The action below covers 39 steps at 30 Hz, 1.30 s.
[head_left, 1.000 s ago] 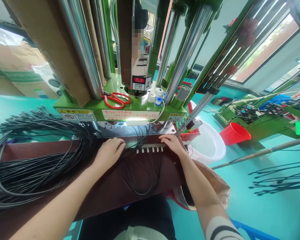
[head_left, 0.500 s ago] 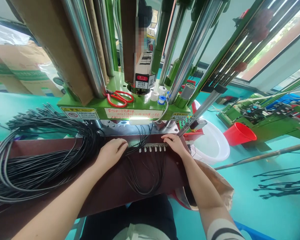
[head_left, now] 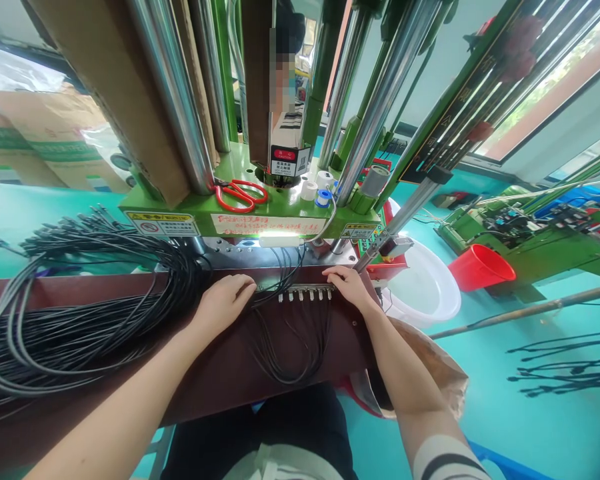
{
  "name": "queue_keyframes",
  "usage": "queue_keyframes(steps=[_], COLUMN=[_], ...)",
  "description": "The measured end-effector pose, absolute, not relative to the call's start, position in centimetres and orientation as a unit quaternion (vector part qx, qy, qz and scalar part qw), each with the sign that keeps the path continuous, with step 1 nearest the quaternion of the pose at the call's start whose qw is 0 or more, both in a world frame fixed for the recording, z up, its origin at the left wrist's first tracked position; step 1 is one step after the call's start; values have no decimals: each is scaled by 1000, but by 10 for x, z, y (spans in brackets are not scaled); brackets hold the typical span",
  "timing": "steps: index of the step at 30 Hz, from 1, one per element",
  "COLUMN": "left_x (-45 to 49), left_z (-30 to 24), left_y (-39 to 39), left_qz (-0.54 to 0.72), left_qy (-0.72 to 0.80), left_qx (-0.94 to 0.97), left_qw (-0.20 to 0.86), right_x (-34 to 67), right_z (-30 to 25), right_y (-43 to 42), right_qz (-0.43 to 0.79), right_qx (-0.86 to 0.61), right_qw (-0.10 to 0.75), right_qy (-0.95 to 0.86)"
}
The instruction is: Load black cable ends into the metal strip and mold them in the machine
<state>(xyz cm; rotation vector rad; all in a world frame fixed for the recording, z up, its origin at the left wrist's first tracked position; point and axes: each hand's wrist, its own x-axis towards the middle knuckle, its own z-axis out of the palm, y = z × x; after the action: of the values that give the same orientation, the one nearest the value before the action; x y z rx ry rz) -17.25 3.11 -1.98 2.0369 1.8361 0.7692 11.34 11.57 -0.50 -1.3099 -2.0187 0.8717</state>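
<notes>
A narrow metal mould bar (head_left: 307,289) lies across the front of the brown bench, below the lit press. Several silvery connectors (head_left: 301,296) stick out along its near side. Thin black cables (head_left: 293,377) hang from it in a loop toward my lap, and others pass over its far side. My left hand (head_left: 226,298) is closed at the bar's left end, with the fingertips partly hidden. At the opposite end, my right hand (head_left: 349,285) has its thumb and fingers closed around the bar.
A thick bundle of black cables (head_left: 95,333) covers the left of the brown bench (head_left: 220,387). Red-handled scissors (head_left: 241,195) and tape rolls (head_left: 323,198) rest on the green press (head_left: 180,208). A white tub (head_left: 447,293), red bucket (head_left: 483,272) and paper bag (head_left: 430,367) stand at right.
Both hands stay at the ends of the mould bar with hardly any movement. The view has shifted very slightly.
</notes>
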Motion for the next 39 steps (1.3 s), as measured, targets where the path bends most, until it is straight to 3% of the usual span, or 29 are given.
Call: queue_keyframes(steps=[28, 34, 39], left_x=[-174, -173, -147], left_z=[-23, -13, 4], left_y=[34, 49, 85], left_qz=[294, 383, 629], left_qy=[638, 627, 488], left_qx=[695, 606, 234], left_qw=[153, 303, 558], right_x=[115, 109, 70], right_z=[-9, 3, 22], right_y=[120, 132, 169], right_qz=[314, 307, 249], right_qx=[-490, -469, -470], right_qw=[273, 247, 305], right_qy=[-766, -791, -790])
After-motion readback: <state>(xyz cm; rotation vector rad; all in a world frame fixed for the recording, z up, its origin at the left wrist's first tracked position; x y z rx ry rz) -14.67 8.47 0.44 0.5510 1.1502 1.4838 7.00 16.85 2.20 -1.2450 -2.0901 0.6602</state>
